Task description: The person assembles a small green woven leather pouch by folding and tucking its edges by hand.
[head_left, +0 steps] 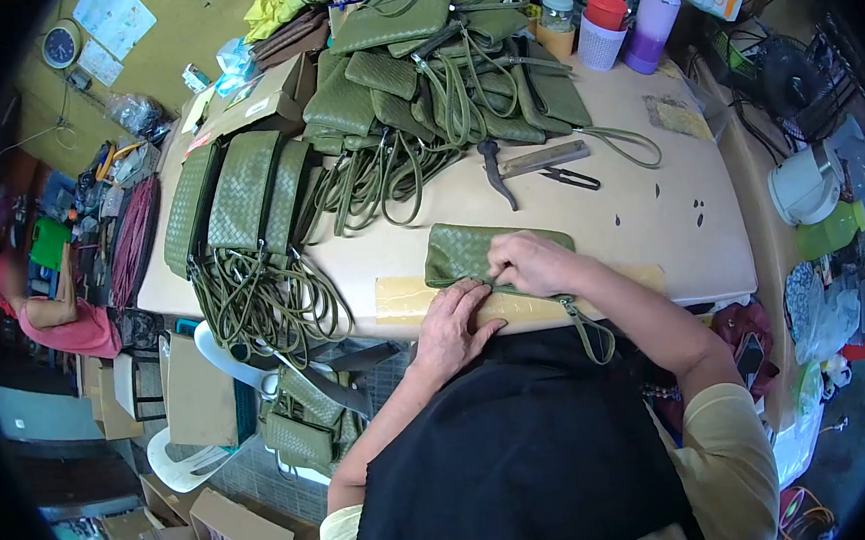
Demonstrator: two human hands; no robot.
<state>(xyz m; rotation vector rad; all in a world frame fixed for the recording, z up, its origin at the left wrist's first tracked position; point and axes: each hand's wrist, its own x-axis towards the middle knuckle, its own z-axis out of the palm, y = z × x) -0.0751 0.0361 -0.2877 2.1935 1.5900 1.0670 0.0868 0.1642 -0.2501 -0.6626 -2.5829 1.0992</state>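
A green woven pouch (pixel 461 252) lies at the table's front edge, partly over a tan strip (pixel 400 302). My left hand (pixel 451 324) rests at the pouch's lower left edge, fingers bent and pressed onto it. My right hand (pixel 530 261) is closed on the pouch near the middle of its front edge, fingertips pinched together. What lies between those fingertips is too small to make out. From the pouch's right end a green wrist strap (pixel 589 331) hangs over the table edge.
Beyond the pouch lie a hammer (pixel 496 175) and black snips (pixel 572 178). Green pouches (pixel 380 93) are heaped at the back; more (pixel 243 208) stand at left with straps. Cups and a purple bottle (pixel 654 24) stand back right. Another person (pixel 70 325) is far left.
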